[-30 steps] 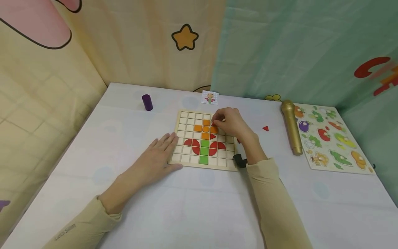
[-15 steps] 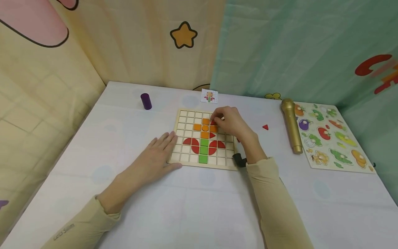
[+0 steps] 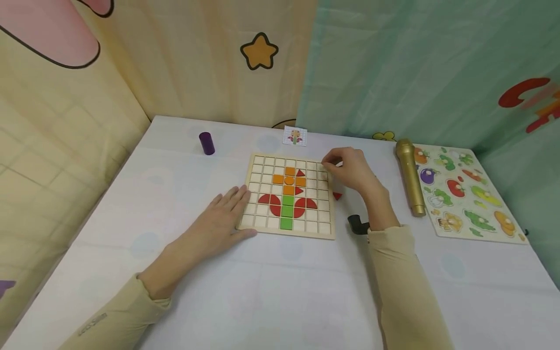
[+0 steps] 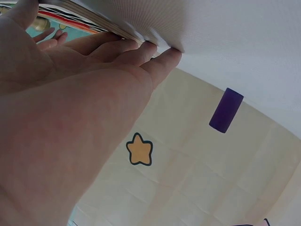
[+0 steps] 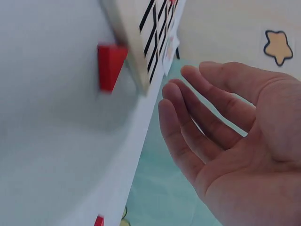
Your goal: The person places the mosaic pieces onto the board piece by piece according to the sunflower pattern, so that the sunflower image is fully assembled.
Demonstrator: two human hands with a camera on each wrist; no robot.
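Observation:
A wooden grid board (image 3: 324,226) lies on the table with a flower pattern of orange, green and red pieces in its cells. My left hand (image 3: 217,224) rests along the board's left edge, fingers straight. Over the board's upper right corner hovers my right hand (image 3: 352,170); in the right wrist view its fingers curve loosely around nothing. Right of the orange squares sit a red triangle (image 3: 300,173) and, lower, another red triangle (image 3: 299,190). A loose red triangle (image 3: 337,196) lies just off the board's right edge. One more red piece (image 5: 99,221) shows in the right wrist view.
A small picture card (image 3: 295,136) lies behind the board. A purple cylinder (image 3: 207,143) stands at the back left. On the right are a gold microphone (image 3: 410,177) and a vegetable puzzle board (image 3: 474,214). A curtain (image 3: 210,63) hangs behind the table.
My right hand has let go of the upper red triangle, which now lies in a cell, and has moved right. The left hand stays put.

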